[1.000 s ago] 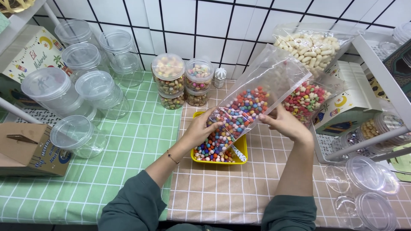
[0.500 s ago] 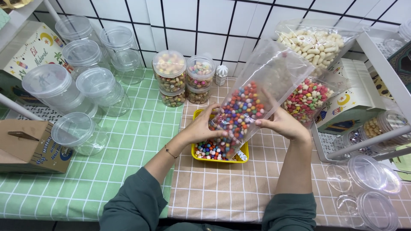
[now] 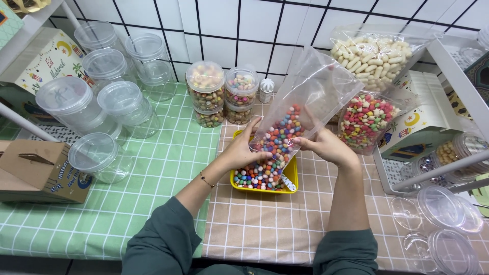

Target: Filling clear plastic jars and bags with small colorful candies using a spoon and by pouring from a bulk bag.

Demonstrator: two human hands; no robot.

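Hands hold a clear bag point(image 3: 300, 117) of colored candy balls over the yellow tray point(image 3: 291, 175), center of the table. Our left hand point(image 3: 243, 150) grips the bag's low left edge, our right hand point(image 3: 322, 146) grips its low right edge. Bag tilts up & to the right, w/ candy piled at the bottom end. Tray also has candy in it. Filled jars point(image 3: 206, 94) stand just far of it; empty jars point(image 3: 104, 109) sit left on the green cloth point(image 3: 153, 188).
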